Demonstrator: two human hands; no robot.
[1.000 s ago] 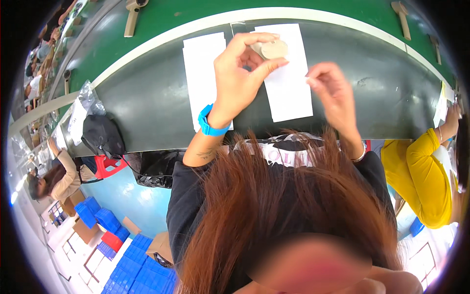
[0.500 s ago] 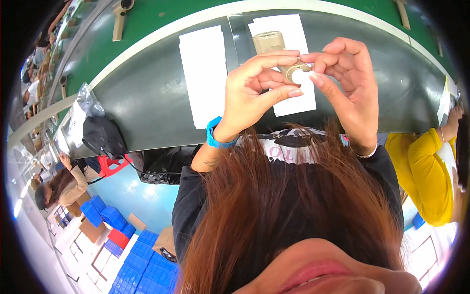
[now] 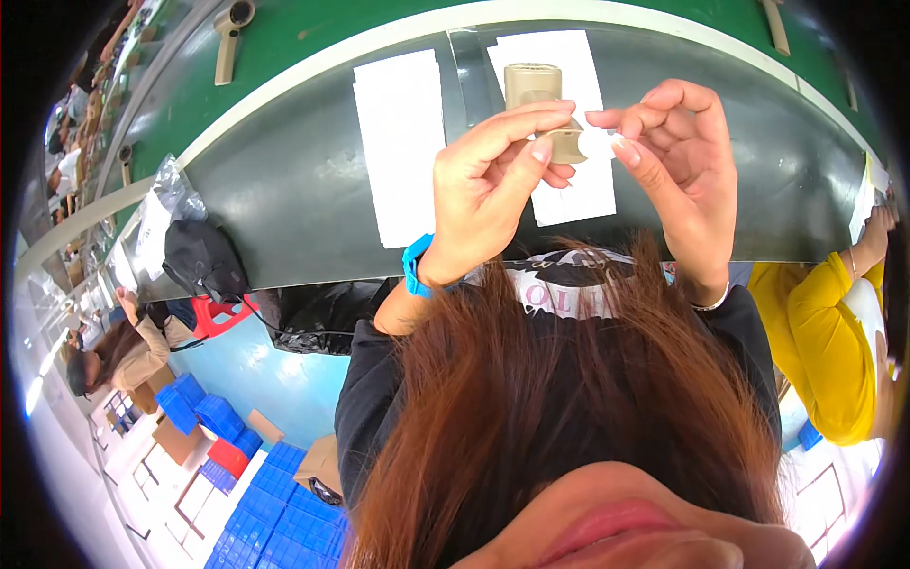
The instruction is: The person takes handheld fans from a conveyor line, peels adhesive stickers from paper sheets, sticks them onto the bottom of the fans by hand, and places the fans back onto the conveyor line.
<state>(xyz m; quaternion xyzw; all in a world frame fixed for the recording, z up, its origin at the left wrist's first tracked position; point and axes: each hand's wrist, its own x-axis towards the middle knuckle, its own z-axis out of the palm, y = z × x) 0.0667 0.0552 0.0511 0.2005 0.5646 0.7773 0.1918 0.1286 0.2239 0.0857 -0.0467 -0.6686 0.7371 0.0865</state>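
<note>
My left hand (image 3: 493, 175), with a blue band at the wrist, is closed around a beige hand-held device (image 3: 533, 83). The device has a dark, grille-like far end, and its rounded near end points toward me; my fingers hide its middle. Close by on the right, my right hand (image 3: 687, 161) has its thumb and index finger around a small white round piece, perhaps a sticker (image 3: 595, 145). Its curved edge overlaps the device's near end, and it blends with the white paper (image 3: 578, 201) on the dark table beneath. Whether it touches the device I cannot tell.
Another white paper stack (image 3: 403, 152) lies to the left on the dark table (image 3: 284, 171). Similar beige devices (image 3: 227, 43) rest on the green surface beyond the pale rail. A black bag (image 3: 201, 258) sits at the left; a person in yellow (image 3: 815, 332) is at the right.
The device has turned more upright in my left hand, whose thumb has moved up against its near end. My right fingers have drawn slightly right, with the white piece off to the device's side.
</note>
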